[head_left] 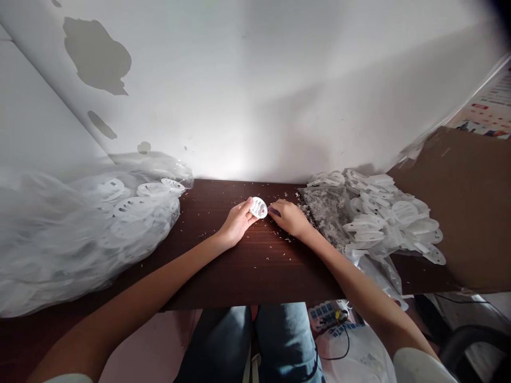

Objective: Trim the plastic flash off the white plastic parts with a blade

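Observation:
Above the middle of the dark brown table (239,266), my left hand (237,221) grips a white oval plastic piece (258,208) with slots in it, thumb on top and fingers beneath. Close to its right edge is my right hand (290,217), its fingers closed around a small dark purple tool (274,211). The tool's tip is too small to make out, and I cannot tell whether it touches the piece. Tiny white scraps are scattered on the tabletop around both hands.
A large clear plastic bag (91,239) of similar white pieces fills the left side. On the right lies a heap of white pieces (393,213), beside a pile of small clear scraps (325,210). A cardboard box (467,207) stands far right. Below the table is a power strip (327,314).

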Tool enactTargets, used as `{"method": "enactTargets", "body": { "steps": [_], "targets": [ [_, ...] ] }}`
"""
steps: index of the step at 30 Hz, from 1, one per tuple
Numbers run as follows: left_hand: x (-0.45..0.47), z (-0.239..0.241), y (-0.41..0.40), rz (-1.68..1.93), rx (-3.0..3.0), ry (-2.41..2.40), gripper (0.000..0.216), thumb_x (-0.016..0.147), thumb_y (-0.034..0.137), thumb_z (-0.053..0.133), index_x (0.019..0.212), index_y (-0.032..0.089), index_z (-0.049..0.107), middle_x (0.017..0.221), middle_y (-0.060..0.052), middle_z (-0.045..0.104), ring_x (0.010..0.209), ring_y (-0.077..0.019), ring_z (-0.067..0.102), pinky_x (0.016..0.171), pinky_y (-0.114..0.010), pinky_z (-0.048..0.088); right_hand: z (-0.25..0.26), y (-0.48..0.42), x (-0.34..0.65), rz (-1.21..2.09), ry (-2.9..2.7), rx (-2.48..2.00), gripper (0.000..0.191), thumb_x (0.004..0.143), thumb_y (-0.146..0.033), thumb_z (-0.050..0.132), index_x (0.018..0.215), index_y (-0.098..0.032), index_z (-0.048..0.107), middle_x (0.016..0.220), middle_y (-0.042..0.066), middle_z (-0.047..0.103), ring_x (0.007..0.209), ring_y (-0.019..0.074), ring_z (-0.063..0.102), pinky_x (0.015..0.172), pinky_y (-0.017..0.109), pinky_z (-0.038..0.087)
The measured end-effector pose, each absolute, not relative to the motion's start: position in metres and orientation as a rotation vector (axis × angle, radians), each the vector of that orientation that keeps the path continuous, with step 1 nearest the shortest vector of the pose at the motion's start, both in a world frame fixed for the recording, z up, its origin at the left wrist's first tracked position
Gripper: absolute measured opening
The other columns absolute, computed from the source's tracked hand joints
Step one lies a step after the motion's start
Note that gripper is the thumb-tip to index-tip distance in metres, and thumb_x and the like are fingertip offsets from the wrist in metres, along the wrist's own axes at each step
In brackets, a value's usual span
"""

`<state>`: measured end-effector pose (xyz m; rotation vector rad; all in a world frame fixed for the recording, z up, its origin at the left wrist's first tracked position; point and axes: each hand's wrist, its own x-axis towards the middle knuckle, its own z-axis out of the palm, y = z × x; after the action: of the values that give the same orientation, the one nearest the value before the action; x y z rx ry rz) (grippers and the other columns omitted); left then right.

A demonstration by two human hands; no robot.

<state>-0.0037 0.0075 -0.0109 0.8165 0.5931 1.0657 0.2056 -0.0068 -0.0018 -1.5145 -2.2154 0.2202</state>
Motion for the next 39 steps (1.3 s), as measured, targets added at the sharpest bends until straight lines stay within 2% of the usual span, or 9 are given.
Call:
{"method": "enactTargets", "body": {
  "steps": [3, 6, 10, 13, 19, 24, 33, 36, 39],
  "targets": [
    [-0.004, -0.011, 0.007, 1.073, 0.821, 0.591, 0.036, 0.089, 0.048, 0.081, 0.104, 0.015, 0.074, 0.118, -0.015, 0.075, 0.125, -0.0308, 0.067, 0.114, -0.049, 0.049, 0.004, -0.007, 0.206, 0.27, -2.131, -1.447, 0.017, 0.101, -0.027, 0.059, 0.093, -0.02, 0.073, 0.095, 0.008, 0.072, 0.086, 0.0207, 0.065, 0.079, 0.03, 0.046],
    [-0.004, -0.011, 0.005, 1.069, 0.835, 0.586, 0.039, 0.088, 0.051, 0.081, 0.102, 0.015, 0.073, 0.114, -0.014, 0.076, 0.121, -0.0299, 0.068, 0.112, -0.048, 0.049, 0.01, -0.007, 0.207, 0.497, -1.837, -1.373, 0.024, 0.098, -0.04, 0.064, 0.086, -0.02, 0.07, 0.081, 0.003, 0.067, 0.074, 0.018, 0.059, 0.071, 0.03, 0.045],
    [-0.002, -0.012, 0.003, 1.003, 0.94, 0.582, 0.047, 0.084, 0.056, 0.082, 0.103, 0.015, 0.073, 0.102, -0.012, 0.075, 0.105, -0.0273, 0.071, 0.103, -0.046, 0.053, 0.016, -0.013, 0.195, 1.026, -1.363, -1.218, 0.042, 0.086, -0.063, 0.074, 0.083, -0.021, 0.067, 0.057, -0.006, 0.046, 0.05, 0.0116, 0.036, 0.048, 0.028, 0.029],
    [-0.001, -0.011, -0.001, 0.992, 1.022, 0.55, 0.043, 0.085, 0.055, 0.083, 0.1, 0.016, 0.073, 0.099, -0.009, 0.073, 0.096, -0.0228, 0.07, 0.097, -0.042, 0.054, 0.02, -0.021, 0.18, 1.221, -1.152, -1.12, 0.047, 0.076, -0.064, 0.083, 0.077, -0.022, 0.062, 0.052, -0.009, 0.035, 0.045, 0.0087, 0.026, 0.044, 0.027, 0.022],
    [-0.003, -0.01, -0.004, 0.954, 1.097, 0.495, 0.04, 0.087, 0.049, 0.082, 0.11, 0.018, 0.071, 0.108, -0.009, 0.072, 0.105, -0.0229, 0.068, 0.101, -0.044, 0.052, 0.023, -0.029, 0.166, 1.233, -1.072, -1.065, 0.047, 0.075, -0.061, 0.086, 0.074, -0.022, 0.061, 0.052, -0.008, 0.037, 0.047, 0.0081, 0.026, 0.044, 0.027, 0.021],
    [-0.003, -0.011, -0.004, 0.953, 1.087, 0.489, 0.039, 0.087, 0.048, 0.083, 0.108, 0.018, 0.071, 0.11, -0.008, 0.071, 0.106, -0.0227, 0.068, 0.103, -0.046, 0.051, 0.018, -0.028, 0.166, 1.194, -1.081, -1.098, 0.045, 0.076, -0.061, 0.083, 0.076, -0.022, 0.061, 0.054, -0.007, 0.038, 0.048, 0.009, 0.028, 0.045, 0.027, 0.022],
    [-0.003, -0.011, -0.004, 0.968, 1.086, 0.528, 0.037, 0.085, 0.047, 0.085, 0.105, 0.019, 0.072, 0.105, -0.007, 0.072, 0.103, -0.0213, 0.068, 0.102, -0.044, 0.051, 0.011, -0.027, 0.162, 1.02, -1.163, -1.196, 0.046, 0.077, -0.064, 0.081, 0.082, -0.021, 0.064, 0.071, -0.001, 0.057, 0.062, 0.0129, 0.047, 0.053, 0.026, 0.04],
    [-0.003, -0.01, -0.004, 0.968, 1.04, 0.504, 0.036, 0.085, 0.048, 0.084, 0.101, 0.017, 0.073, 0.103, -0.007, 0.072, 0.101, -0.021, 0.068, 0.1, -0.043, 0.053, 0.012, -0.025, 0.167, 1.044, -1.16, -1.229, 0.05, 0.072, -0.064, 0.086, 0.083, -0.022, 0.062, 0.07, -0.002, 0.056, 0.061, 0.0118, 0.046, 0.051, 0.025, 0.037],
    [-0.004, -0.009, -0.002, 0.961, 0.98, 0.499, 0.039, 0.085, 0.05, 0.084, 0.102, 0.017, 0.073, 0.1, -0.008, 0.072, 0.096, -0.0205, 0.069, 0.094, -0.04, 0.056, 0.016, -0.025, 0.173, 1.223, -1.128, -1.209, 0.052, 0.074, -0.068, 0.084, 0.081, -0.023, 0.059, 0.061, -0.007, 0.045, 0.051, 0.0091, 0.035, 0.045, 0.024, 0.027]
  ]
}}
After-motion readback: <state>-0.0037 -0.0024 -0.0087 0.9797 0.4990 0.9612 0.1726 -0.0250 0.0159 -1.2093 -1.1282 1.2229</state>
